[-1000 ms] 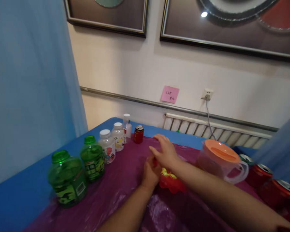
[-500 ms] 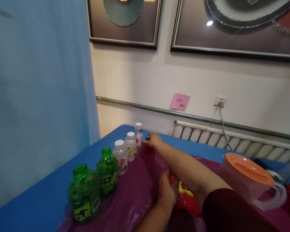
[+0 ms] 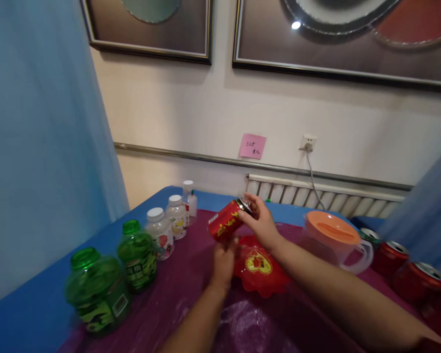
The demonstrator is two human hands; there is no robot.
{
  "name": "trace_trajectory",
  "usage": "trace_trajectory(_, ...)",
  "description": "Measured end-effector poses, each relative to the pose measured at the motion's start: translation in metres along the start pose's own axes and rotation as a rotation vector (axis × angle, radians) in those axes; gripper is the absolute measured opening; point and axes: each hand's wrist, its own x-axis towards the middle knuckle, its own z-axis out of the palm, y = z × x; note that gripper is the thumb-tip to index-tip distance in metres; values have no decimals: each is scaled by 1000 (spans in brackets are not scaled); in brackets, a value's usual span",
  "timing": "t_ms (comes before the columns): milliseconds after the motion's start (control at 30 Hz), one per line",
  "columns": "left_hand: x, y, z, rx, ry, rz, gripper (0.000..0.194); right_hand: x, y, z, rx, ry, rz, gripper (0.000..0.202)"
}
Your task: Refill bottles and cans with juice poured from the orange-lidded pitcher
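A red can [image 3: 226,220] with yellow lettering is tilted above the purple sheet, its dark top end toward the right. My right hand [image 3: 259,219] grips it around that top end. Under the can's lower side is my left hand [image 3: 224,262], blurred, its fingertips close to or touching the can; whether it grips is unclear. Just right of my left hand, a red scalloped plate [image 3: 266,274] with a yellow emblem lies on the purple sheet [image 3: 191,289].
Two green bottles [image 3: 97,289] and several white-capped clear bottles [image 3: 160,238] form a row at left. At right are a clear pitcher with an orange lid [image 3: 332,230] and several cans [image 3: 415,279]. A blue curtain [image 3: 40,137] hangs at far left.
My right hand has brought the red can from the back of the sheet toward my left hand and tilted it. My left hand has left the red plate. The view has shifted right.
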Motion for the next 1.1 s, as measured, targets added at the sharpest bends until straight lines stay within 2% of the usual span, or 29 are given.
trace_trajectory(100, -3, 16, -1, -81, -188, -128, 56, -47, -2, -41, 278, -66, -42, 62)
trace_trajectory(167, -8, 26, 0, -157, -430, -273, 64, -69, -2, -62, 293, -117, -47, 66)
trace_trajectory(233, -15, 33, 3, -142, -626, -344, 67, -82, -1, -77, 266, -165, -47, 69)
trace_trajectory(333, -28, 38, 9, 29, -775, -360, 64, -96, 5, -88, 269, -201, -34, 66)
trace_trajectory(433, -37, 39, 14, 130, -829, -382, 69, -112, 15, -89, 281, -129, -30, 63)
trace_trajectory(500, -38, 38, 16, 153, -785, -362, 73, -126, 23, -87, 222, 16, -34, 56)
trace_trajectory(567, -36, 38, 18, 176, -670, -305, 75, -140, 29, -87, 126, 162, -46, 37)
trace_trajectory(633, -32, 37, 20, 188, -544, -235, 77, -151, 33, -88, 32, 219, -102, 19)
trace_trajectory(700, -27, 36, 22, 196, -455, -180, 78, -158, 34, -90, -44, 171, -223, 16)
trace_trajectory(833, -17, 28, 25, 232, -348, -92, 80, -160, 36, -95, -165, -25, -471, 25)
trace_trajectory(933, -12, 20, 24, 286, -273, -10, 77, -162, 40, -92, -194, -93, -502, 25)
trace_trajectory(1100, -7, 9, 20, 531, -189, 152, 76, -168, 44, -85, -184, -128, -458, 23)
